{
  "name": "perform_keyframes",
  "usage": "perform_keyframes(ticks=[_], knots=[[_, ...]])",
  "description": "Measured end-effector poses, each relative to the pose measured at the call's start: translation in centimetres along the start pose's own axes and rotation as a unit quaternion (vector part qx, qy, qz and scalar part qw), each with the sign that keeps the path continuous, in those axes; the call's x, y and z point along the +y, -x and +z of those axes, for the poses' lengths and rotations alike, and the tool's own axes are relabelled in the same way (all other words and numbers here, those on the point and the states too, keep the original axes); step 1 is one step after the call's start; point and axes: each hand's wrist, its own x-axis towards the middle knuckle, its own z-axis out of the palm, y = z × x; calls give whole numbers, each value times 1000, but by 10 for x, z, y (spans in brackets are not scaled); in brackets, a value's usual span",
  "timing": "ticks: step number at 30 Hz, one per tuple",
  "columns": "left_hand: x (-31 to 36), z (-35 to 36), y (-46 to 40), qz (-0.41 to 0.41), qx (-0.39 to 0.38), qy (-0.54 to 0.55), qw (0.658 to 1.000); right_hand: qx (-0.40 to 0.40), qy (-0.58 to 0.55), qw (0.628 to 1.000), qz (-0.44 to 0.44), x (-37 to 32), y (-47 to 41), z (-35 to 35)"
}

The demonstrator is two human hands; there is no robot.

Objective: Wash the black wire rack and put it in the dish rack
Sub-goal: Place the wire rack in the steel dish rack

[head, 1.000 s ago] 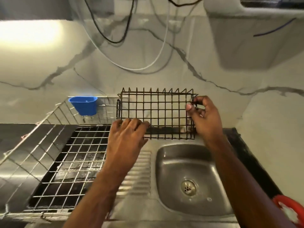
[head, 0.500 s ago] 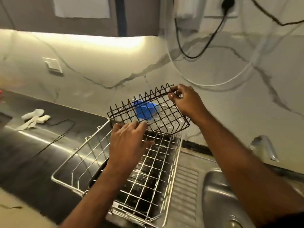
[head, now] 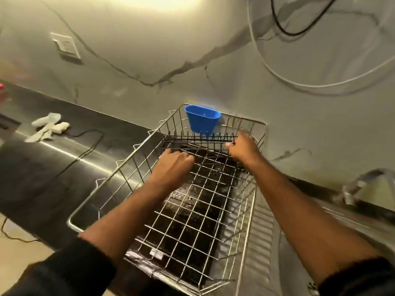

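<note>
The black wire rack lies nearly flat, seen edge-on, low inside the far end of the silver dish rack. My left hand grips its near left edge with curled fingers. My right hand pinches its right end by the spiked rim. Both forearms reach over the dish rack's wire floor. The rack's underside is hidden, so I cannot tell whether it touches the floor wires.
A blue plastic cup hangs on the dish rack's far wall. The steel sink and tap lie to the right. White cloth scraps and a black cable sit on the dark counter to the left.
Both hands carried the black wire rack from above the sink leftward, tipped it from upright to flat, and lowered it into the far end of the dish rack.
</note>
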Motion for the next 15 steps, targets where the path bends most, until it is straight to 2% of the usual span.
perform_keyframes(ticks=[8, 15], knots=[[-19, 29, -55, 24, 7, -27, 999, -23, 40, 998, 34, 19, -8, 4], [-17, 48, -65, 42, -49, -43, 997, -90, 160, 982, 48, 16, -17, 12]])
